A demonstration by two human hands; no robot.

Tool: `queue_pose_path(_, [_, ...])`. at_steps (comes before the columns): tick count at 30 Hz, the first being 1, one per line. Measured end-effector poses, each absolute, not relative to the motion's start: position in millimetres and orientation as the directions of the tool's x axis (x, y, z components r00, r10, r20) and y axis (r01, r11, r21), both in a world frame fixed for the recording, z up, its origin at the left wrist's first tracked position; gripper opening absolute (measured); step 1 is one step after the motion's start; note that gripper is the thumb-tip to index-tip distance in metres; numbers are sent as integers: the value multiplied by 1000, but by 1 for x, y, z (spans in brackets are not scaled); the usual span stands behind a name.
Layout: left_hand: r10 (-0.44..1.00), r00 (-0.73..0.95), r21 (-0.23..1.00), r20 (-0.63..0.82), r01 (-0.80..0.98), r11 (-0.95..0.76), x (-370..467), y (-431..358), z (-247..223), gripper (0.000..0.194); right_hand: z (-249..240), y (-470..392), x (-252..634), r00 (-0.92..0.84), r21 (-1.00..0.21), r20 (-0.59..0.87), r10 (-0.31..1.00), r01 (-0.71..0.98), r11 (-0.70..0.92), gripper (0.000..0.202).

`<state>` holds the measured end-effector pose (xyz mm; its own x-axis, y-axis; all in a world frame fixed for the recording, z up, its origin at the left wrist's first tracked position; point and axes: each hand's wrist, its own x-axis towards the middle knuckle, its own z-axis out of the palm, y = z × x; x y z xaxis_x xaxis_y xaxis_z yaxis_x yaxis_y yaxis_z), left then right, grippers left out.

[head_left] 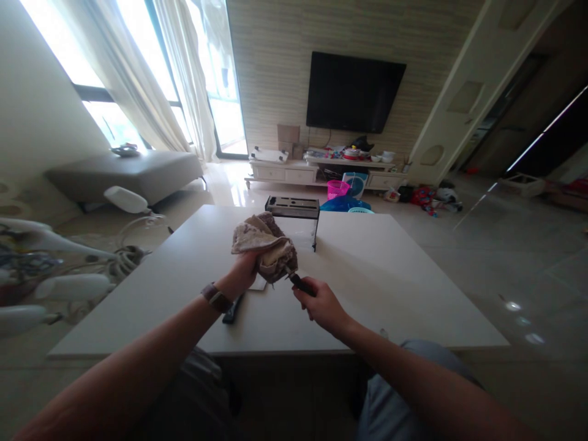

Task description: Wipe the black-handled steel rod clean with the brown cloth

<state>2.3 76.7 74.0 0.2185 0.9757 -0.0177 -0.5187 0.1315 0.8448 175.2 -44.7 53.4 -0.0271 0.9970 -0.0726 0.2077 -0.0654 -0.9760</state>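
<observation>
A bunched grey-brown cloth (pixel 263 237) is held above the white table by my left hand (pixel 242 274), whose fingers are wrapped under it. My right hand (pixel 321 304) is closed round the black handle (pixel 302 283) of a tool. The tool's front end reaches into the folds of the cloth, so its tip is hidden. Just beyond the cloth stands a clear box-like holder (pixel 294 206) with a dark frame and slotted top.
On the white table (pixel 390 288), a dark remote-like object (pixel 233 310) and a flat pale item (pixel 258 282) lie below my left hand. White lamp parts (pixel 73 286) crowd the left side. Behind the table are a pink basket (pixel 337 188) and a low cabinet (pixel 298 175).
</observation>
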Motion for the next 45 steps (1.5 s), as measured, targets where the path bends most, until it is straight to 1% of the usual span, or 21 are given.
queue_pose_path(3, [981, 196, 842, -2, -528, 107, -4, 81, 73, 40, 53, -46, 176, -29, -964, -50, 998, 264, -41, 17])
queue_pose_path(6, [974, 227, 847, 4, -519, 118, -6, 77, 72, 41, 52, -49, 175, -44, -963, -70, 997, 265, -56, 18])
queue_pose_path(11, [960, 276, 865, -55, -467, 184, -2, 64, 69, 40, 52, -52, 173, -48, -959, -92, 995, 272, -76, 15])
queue_pose_path(16, [933, 337, 865, -122, -425, 267, 1, 57, 66, 42, 50, -51, 173, -51, -966, -92, 994, 247, -77, 16])
queue_pose_path(19, [923, 350, 862, -160, -406, 303, 3, 57, 66, 38, 50, -51, 173, -49, -968, -83, 995, 240, -69, 17])
queue_pose_path(24, [910, 387, 859, -151, -405, 314, 7, 56, 68, 35, 52, -51, 172, -24, -971, -82, 996, 226, -74, 18])
queue_pose_path(29, [879, 446, 843, -166, -399, 361, 10, 56, 65, 35, 52, -53, 169, -27, -978, -133, 991, 163, -127, 18])
queue_pose_path(34, [890, 423, 857, -170, -382, 346, 13, 55, 61, 33, 47, -52, 170, -24, -977, -124, 992, 178, -118, 20])
queue_pose_path(42, [862, 453, 846, -225, -349, 404, 10, 53, 61, 34, 47, -52, 165, -40, -975, -161, 986, 160, -152, 17])
queue_pose_path(45, [870, 444, 854, -216, -346, 388, 9, 53, 60, 34, 48, -53, 165, -41, -977, -158, 987, 154, -150, 17])
